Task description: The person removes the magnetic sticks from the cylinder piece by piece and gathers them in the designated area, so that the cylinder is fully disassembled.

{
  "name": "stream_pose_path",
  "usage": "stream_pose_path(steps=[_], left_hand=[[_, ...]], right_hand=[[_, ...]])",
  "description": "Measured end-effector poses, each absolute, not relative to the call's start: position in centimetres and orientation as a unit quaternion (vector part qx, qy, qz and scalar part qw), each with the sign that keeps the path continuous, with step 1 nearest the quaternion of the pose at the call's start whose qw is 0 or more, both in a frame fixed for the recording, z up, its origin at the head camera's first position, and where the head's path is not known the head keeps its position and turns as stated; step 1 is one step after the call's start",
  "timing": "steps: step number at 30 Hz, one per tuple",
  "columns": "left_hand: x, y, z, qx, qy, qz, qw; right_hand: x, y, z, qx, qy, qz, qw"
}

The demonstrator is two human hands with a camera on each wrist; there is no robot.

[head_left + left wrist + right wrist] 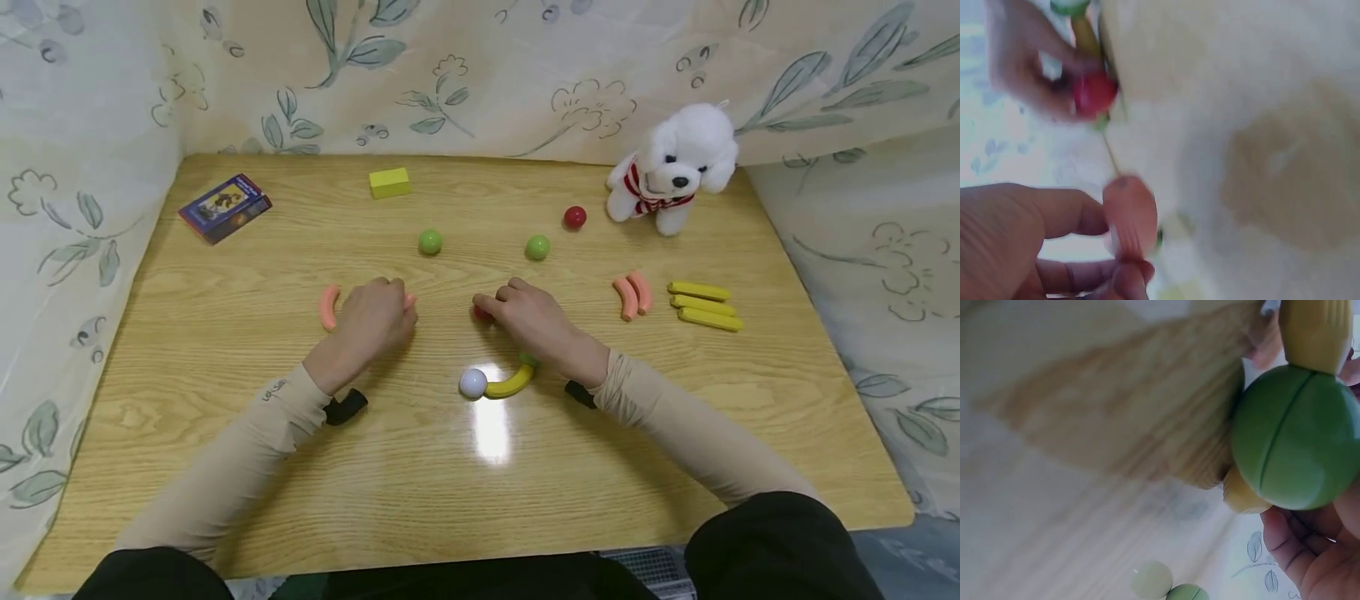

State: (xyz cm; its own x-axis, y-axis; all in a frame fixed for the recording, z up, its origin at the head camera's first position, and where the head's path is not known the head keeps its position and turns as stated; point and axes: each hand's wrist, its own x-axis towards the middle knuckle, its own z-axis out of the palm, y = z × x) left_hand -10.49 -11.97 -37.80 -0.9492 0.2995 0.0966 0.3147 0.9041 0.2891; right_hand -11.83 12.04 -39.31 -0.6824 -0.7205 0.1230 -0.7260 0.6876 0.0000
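Observation:
My left hand [372,321] pinches a pink curved piece [1130,215] between thumb and fingers, its end towards my right hand. Left of that hand lies another pink curved piece [329,307]. With its fingertips my right hand [536,321] grips a red ball [1094,95]. A yellow piece [1085,36] shows just behind the ball in the left wrist view. Under the right wrist, partly hidden, is a green ball [1294,437], joined to yellow pieces in the right wrist view. A yellow curved piece [512,383] runs from it to a white ball [472,383].
On the wooden table [420,483], two green balls [430,242] and a dark red ball [574,217] lie beyond my hands. Pink pieces [626,298] and yellow sticks [705,306] lie right. Behind are a boxed item [225,208], a yellow block [389,183] and a plush dog [675,171].

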Motion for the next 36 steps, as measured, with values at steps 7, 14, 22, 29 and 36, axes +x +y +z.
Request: stream_pose_path(steps=[7,14,22,29,36], left_hand=[[-11.3,-15.1,-36.6,-0.105,-0.991,-0.087,-0.003],[-11.3,-16.0,-37.2,-0.088,-0.995,-0.047,-0.013],[-11.1,-16.0,-38.4,-0.08,-0.995,-0.016,0.054],[-10.5,-15.0,-38.5,-0.115,-0.987,-0.027,0.108],[-10.4,-12.5,-37.6,-0.18,-0.97,-0.163,0.004]], right_hand=[[-11.9,12.0,-39.3,0.397,-0.915,0.027,0.061],[-12.1,12.1,-39.4,0.403,-0.912,0.034,0.065],[-12.2,12.1,-39.4,0.412,-0.908,0.034,0.063],[-12.2,11.9,-39.1,0.405,-0.911,0.059,0.054],[-10.9,13.6,-37.2,0.309,-0.944,0.109,0.034]])
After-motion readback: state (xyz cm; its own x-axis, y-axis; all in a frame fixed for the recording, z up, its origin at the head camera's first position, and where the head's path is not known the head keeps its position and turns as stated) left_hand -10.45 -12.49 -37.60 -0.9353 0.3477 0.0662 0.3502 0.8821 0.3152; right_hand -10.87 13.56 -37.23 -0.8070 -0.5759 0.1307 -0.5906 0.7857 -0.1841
